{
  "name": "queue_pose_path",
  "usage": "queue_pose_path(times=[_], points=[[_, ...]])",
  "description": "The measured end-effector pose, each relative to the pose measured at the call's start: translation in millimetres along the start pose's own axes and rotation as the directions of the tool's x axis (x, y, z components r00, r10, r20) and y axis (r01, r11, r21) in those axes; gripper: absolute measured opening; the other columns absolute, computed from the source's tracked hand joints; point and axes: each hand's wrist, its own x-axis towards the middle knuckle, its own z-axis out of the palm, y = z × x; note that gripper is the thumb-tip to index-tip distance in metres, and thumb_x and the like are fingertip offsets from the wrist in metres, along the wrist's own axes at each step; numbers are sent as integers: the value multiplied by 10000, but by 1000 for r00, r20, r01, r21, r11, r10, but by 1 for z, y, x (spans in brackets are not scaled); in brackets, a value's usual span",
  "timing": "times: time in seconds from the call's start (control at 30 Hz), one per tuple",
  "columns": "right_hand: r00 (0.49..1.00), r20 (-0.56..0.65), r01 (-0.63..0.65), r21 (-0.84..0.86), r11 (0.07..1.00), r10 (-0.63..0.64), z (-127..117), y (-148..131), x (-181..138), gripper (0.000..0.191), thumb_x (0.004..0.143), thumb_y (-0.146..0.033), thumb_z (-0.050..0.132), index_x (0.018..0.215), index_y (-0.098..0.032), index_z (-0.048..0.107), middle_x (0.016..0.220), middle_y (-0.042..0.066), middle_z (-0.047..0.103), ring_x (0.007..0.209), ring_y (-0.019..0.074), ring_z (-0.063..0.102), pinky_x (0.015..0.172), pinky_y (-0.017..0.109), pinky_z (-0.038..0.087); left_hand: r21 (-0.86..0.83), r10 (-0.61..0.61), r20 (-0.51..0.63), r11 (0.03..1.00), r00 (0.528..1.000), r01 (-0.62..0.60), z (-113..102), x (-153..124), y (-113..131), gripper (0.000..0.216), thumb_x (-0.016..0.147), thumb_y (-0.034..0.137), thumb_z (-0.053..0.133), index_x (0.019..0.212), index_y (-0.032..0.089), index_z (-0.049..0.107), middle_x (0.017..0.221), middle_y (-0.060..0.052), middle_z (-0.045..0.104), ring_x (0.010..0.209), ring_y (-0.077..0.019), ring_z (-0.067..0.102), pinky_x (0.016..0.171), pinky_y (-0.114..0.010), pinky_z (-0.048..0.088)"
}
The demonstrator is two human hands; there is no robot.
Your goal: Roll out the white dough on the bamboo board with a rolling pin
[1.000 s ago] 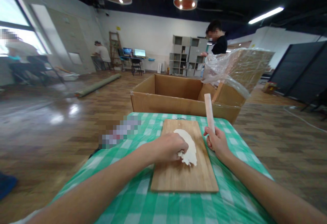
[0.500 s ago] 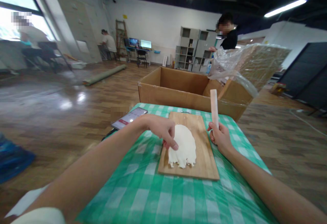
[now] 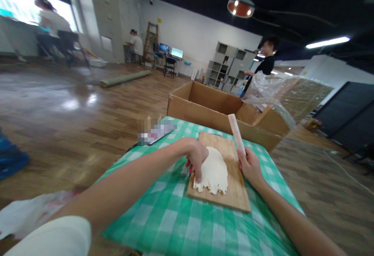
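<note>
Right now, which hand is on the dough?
The left hand, fingertips pressing the dough edge; the right hand grips the rolling pin instead.

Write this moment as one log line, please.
left hand: fingers on dough sheet edge | right hand: gripping rolling pin, tilted up | dough sheet: flat on cutting board
</note>
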Motion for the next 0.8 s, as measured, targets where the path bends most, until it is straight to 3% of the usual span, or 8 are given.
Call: queue_pose_path(times=[0.07,0.13,0.3,0.37,0.47,0.53,0.6,0.8], points=[[999,24,28,-60,998,-27,-1,-3,5,505,938,-714,554,824,-222,571,576,-41,510,521,150,468,481,275,342,-70,47,33,997,998,-45,2,5,0,359,499,409,958,502,180,681,660,-77,744,579,-207,665,565,-288,488],[998,41,48,-69,996,-45,-4,-8,11,478,943,-694,560,878,-222,586,585,-39,528,513,153,480,481,281,346,-119,93,-4,989,996,-93,4,10,-1,272,582,347,902,564,184,685,684,-52,746,639,-201,691,608,-273,515],[998,29,-68,252,965,63,-20,-39,18,381,832,-529,776,971,-242,567,641,-57,584,514,135,510,456,256,359,-31,71,-304,996,950,-84,5,20,-7,60,678,220,720,660,178,680,668,-33,705,666,-208,662,609,-274,482],[984,61,-179,453,873,170,-24,-56,17,357,765,-415,841,899,-246,557,607,-81,548,474,110,470,435,238,340,3,57,-442,998,895,-62,5,23,-10,87,691,218,693,761,171,714,747,-43,723,717,-214,653,632,-279,465],[930,209,-362,667,651,303,-20,-81,11,408,775,-371,815,652,-230,452,485,-101,396,387,73,351,400,236,322,36,74,-572,997,817,-65,5,29,-16,187,774,257,658,924,176,735,891,-41,747,791,-195,639,668,-261,442],[895,279,-436,707,556,347,-12,-95,4,497,787,-352,783,541,-235,368,427,-94,327,359,70,320,382,246,320,53,91,-608,996,789,-74,6,33,-19,192,830,277,633,956,171,731,926,-41,747,803,-184,627,672,-252,426],[887,291,-448,728,518,358,-2,-106,-3,489,780,-315,759,499,-234,367,401,-88,315,334,68,303,358,250,288,65,104,-626,995,773,-82,7,36,-21,190,862,285,622,965,161,724,941,-47,745,808,-181,619,669,-251,411],[927,251,-363,785,501,278,30,-125,-17,437,728,-267,707,439,-236,380,345,-80,296,281,72,256,329,258,191,56,150,-626,987,765,-148,8,42,-26,174,894,282,624,950,145,714,875,-45,739,740,-165,599,629,-253,373]])
